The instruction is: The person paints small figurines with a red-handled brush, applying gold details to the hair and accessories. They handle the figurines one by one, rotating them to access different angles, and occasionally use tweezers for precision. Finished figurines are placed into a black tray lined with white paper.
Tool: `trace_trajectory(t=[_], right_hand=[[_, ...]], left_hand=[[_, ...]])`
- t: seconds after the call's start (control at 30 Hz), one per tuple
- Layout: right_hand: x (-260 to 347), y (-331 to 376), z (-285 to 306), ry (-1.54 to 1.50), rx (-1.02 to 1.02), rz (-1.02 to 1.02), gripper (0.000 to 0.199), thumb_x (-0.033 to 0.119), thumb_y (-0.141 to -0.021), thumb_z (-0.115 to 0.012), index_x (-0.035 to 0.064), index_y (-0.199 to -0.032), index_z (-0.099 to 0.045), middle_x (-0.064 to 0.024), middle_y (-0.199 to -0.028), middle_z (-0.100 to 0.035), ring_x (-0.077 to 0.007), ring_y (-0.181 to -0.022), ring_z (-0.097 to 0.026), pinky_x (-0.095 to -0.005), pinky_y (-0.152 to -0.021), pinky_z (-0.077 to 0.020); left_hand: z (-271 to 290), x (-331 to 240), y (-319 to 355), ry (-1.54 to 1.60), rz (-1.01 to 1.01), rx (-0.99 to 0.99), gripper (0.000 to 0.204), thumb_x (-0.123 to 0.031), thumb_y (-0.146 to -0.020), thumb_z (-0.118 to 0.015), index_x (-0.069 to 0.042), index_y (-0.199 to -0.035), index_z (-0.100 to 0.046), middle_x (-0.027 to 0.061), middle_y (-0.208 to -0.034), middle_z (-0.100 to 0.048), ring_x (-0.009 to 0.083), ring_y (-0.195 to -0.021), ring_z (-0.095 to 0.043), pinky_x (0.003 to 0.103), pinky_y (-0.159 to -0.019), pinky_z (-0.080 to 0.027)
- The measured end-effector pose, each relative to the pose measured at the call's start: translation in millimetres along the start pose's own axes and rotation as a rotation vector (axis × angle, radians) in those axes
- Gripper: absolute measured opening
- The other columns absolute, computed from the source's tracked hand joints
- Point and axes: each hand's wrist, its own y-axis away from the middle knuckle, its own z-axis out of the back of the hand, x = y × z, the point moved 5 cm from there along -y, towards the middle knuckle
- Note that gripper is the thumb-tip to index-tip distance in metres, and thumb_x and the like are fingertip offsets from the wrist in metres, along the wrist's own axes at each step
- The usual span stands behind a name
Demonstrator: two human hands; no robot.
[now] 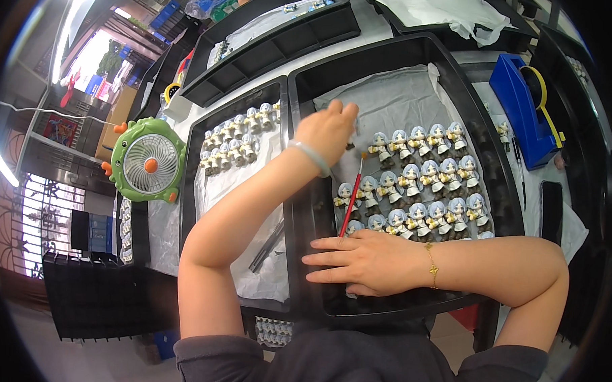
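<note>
My left hand [327, 132] is closed above the far left part of the right-hand black tray [311, 285]. Its fingertips pinch a small figurine [351, 143], mostly hidden by the hand. Palm down over the tray's near end, my right hand [377, 262] has its fingers stretched leftward. A red-handled paintbrush [352, 205] runs out from under these fingers, its tip pointing away from me; its grip is partly hidden. Pale-haired figurines [430, 174] in white clothes stand in several rows on the tray's white liner. Part of the nearest row is hidden by my right hand.
A second black tray [187, 241] at left holds more figurines [228, 150] and dark stick-like tools [266, 247]. A green fan [147, 160] stands farther left. At right are a blue tape dispenser [521, 111] and a dark phone [551, 212]. Another black tray [277, 45] lies behind.
</note>
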Motion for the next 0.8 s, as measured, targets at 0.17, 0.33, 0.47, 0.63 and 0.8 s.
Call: trace_trajectory(t=[0.17,0.33,0.47,0.63,0.8], right_hand=[[0.0,2.2,4.4,-0.01,-0.028,-0.022,0.057,0.022,-0.076,-0.063,0.0189,-0.129,-0.04,-0.0017,-0.138,-0.035,-0.0212,-0.128,-0.031,-0.0348,-0.084,-0.0424],[0.7,0.6,10.6,-0.075,-0.008,-0.057,0.052,0.021,-0.076,-0.064,0.0183,-0.124,-0.045,0.0001,-0.136,-0.037,-0.0181,-0.128,-0.031,-0.0318,-0.084,-0.0408],[-0.9,-4.8,12.7,-0.074,0.033,-0.082,0.051,0.021,-0.075,-0.064,0.0203,-0.123,-0.047,0.0016,-0.133,-0.041,-0.017,-0.126,-0.034,-0.0311,-0.084,-0.0402],[0.9,-9.8,16.0,-0.071,0.054,-0.085,0.05,0.021,-0.073,-0.065,0.0208,-0.121,-0.049,0.0021,-0.13,-0.043,-0.0171,-0.125,-0.036,-0.031,-0.087,-0.0388],[0.3,-11.6,16.5,-0.086,0.062,-0.086,0.051,0.021,-0.072,-0.066,0.0212,-0.121,-0.05,0.0023,-0.13,-0.043,-0.0175,-0.124,-0.036,-0.0309,-0.087,-0.0376]], left_hand=[[43.9,22.3,43.3,0.845,-0.05,-0.207,0.036,-0.017,-0.091,-0.04,-0.006,-0.125,-0.038,0.0143,-0.107,-0.057,0.024,-0.085,-0.059,0.034,-0.075,-0.047],[39.6,26.5,109.3,2.105,0.217,0.072,0.062,-0.026,-0.081,-0.054,-0.005,-0.133,-0.027,0.0166,-0.116,-0.048,0.0235,-0.088,-0.052,0.03,-0.074,-0.043],[44.5,21.5,144.7,1.99,-0.005,0.102,0.081,0.011,-0.055,-0.049,-0.014,-0.127,-0.019,0.0108,-0.124,-0.034,0.0163,-0.093,-0.045,0.03,-0.081,-0.039],[50.8,15.4,157.6,1.744,-0.117,-0.058,0.088,0.014,-0.053,-0.053,-0.023,-0.126,-0.02,0.0169,-0.124,-0.036,0.0209,-0.097,-0.048,0.03,-0.08,-0.039],[45.2,20.5,153.5,1.786,-0.105,-0.069,0.09,0.013,-0.053,-0.057,-0.022,-0.126,-0.019,0.0197,-0.124,-0.038,0.021,-0.108,-0.046,0.032,-0.087,-0.039]])
